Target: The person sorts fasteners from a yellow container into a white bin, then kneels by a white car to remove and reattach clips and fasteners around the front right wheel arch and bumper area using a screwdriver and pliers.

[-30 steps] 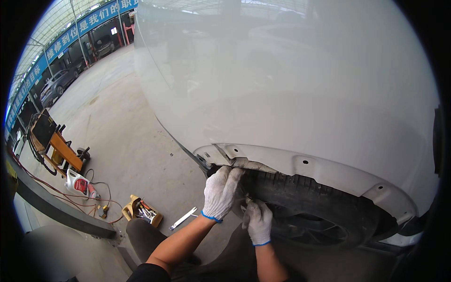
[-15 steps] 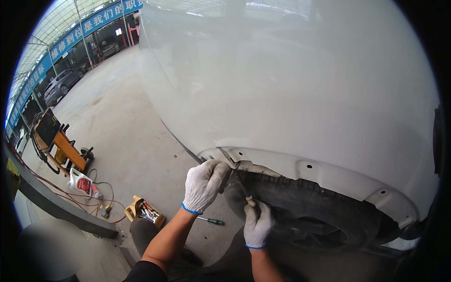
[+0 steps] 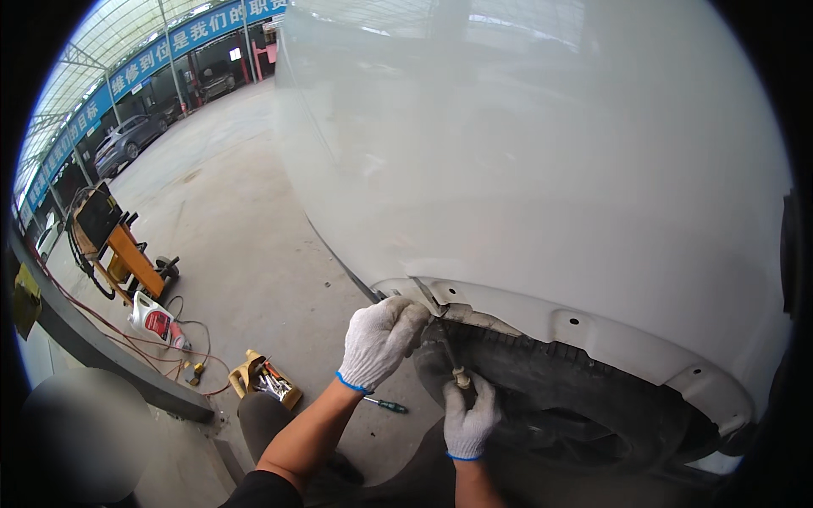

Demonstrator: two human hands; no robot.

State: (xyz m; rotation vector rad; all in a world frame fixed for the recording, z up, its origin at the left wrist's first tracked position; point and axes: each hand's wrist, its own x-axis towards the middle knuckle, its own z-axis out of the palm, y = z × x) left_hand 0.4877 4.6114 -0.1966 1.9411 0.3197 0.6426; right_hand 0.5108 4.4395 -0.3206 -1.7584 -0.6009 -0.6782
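My left hand [image 3: 379,345], in a white knit glove with a blue cuff, is closed at the left corner of the wheel arch [image 3: 508,306] of a white car [image 3: 525,169]. Its fingertips are hidden, so what they grip does not show. Lower and to the right, my gloved right hand [image 3: 472,421] pinches the tan end of a screwdriver-like tool [image 3: 461,378]. The tool's dark shaft slants up toward the arch corner beside my left fingers; its tip cannot be made out. Behind the right hand is the black tyre [image 3: 542,372].
An open yellow toolbox [image 3: 269,383] with several tools stands by my knee. A green-handled screwdriver [image 3: 391,406] lies on the floor. Farther left are a white jug [image 3: 152,320], red hoses [image 3: 114,343] and an orange wheeled machine [image 3: 127,254]. A grey post [image 3: 127,364] crosses the lower left.
The whole view has shifted, so the car and floor things appear slightly farther right and lower. Both hands keep their grips near the arch corner; the tool stays in the right hand.
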